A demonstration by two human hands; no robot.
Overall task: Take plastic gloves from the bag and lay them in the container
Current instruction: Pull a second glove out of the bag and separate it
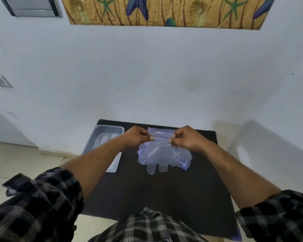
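At the far left corner of the black table (pixel 164 198) stands the clear container (pixel 110 131), and the left forearm crosses over its near part and hides it. The left hand (pixel 136 137) and the right hand (pixel 187 138) each pinch with thumb and forefinger the top edge of a thin plastic glove (pixel 162 138). It is held just above the crumpled bag (pixel 164 157), which lies near the far edge of the table, with glove fingers showing at its near side.

left hand (pixel 136 137) and right hand (pixel 187 138) forward, fingers (pixel 151 138) pinched, forearms bare
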